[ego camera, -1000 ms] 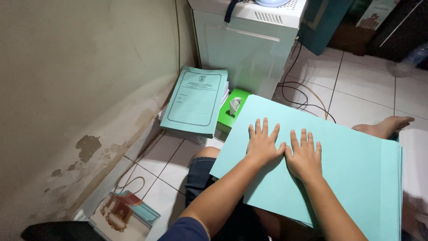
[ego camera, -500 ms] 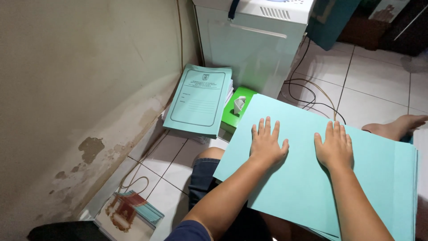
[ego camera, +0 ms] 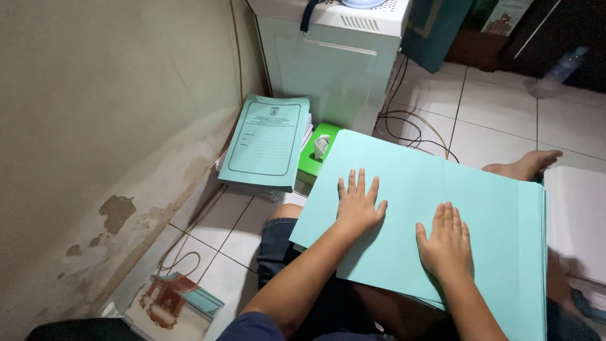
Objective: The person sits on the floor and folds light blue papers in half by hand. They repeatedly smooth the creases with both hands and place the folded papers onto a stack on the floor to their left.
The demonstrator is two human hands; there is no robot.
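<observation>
A large teal paper sheet [ego camera: 429,189] lies across my lap, on top of more sheets of the same colour. My left hand [ego camera: 358,205] rests flat on its near left part, fingers spread. My right hand [ego camera: 445,240] also lies flat, palm down, near the lower middle of the sheet. Neither hand holds anything. My bare foot [ego camera: 524,165] shows beyond the sheet's far edge.
A stack of teal printed booklets [ego camera: 268,142] leans by the wall on the tiled floor. A green tissue box [ego camera: 319,151] sits beside it. A white appliance [ego camera: 334,57] stands behind, with cables [ego camera: 410,123] on the floor. White paper [ego camera: 577,221] lies at right; a plastic bag [ego camera: 173,303] lower left.
My right hand has slid back toward me and down the sheet, while my left hand has stayed in place. The view has shifted slightly.
</observation>
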